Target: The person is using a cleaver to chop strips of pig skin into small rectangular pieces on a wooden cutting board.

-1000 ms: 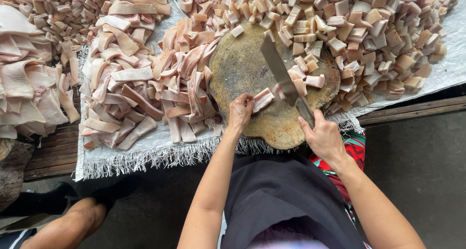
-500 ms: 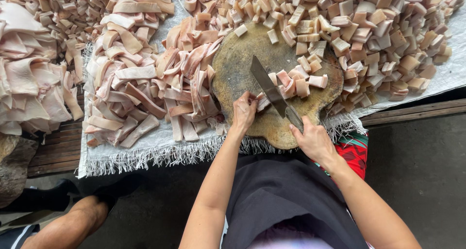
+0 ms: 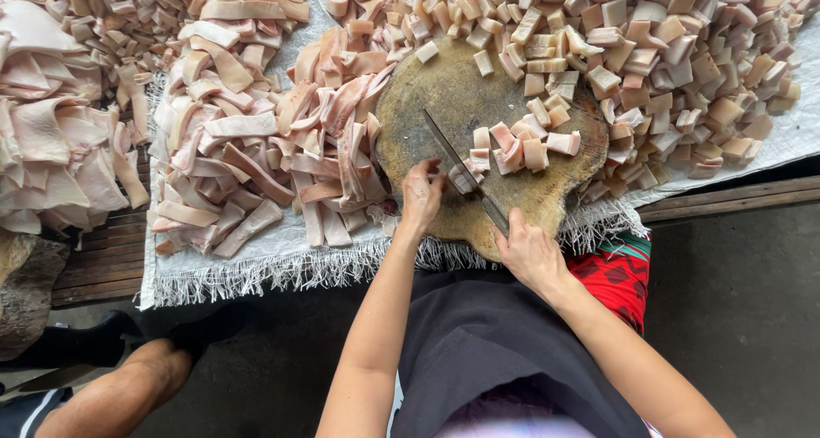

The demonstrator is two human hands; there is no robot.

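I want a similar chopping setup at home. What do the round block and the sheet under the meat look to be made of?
The round block looks like thick, unfinished wood: brown, stained, worn surface. The sheet seems woven white plastic sacking, judging by its frayed, fringed edge.

Both forearms extend from the near edge toward the far side, bare to the elbow and angled slightly inward. The left hand [image 3: 422, 195] is palm down, fingers curled with the tips pressed downward, wrist straight. The right hand [image 3: 530, 250] sits nearer and further right, closed in a fist-type grip, thumb on top, knuckles facing left. The hands remain apart, not touching.
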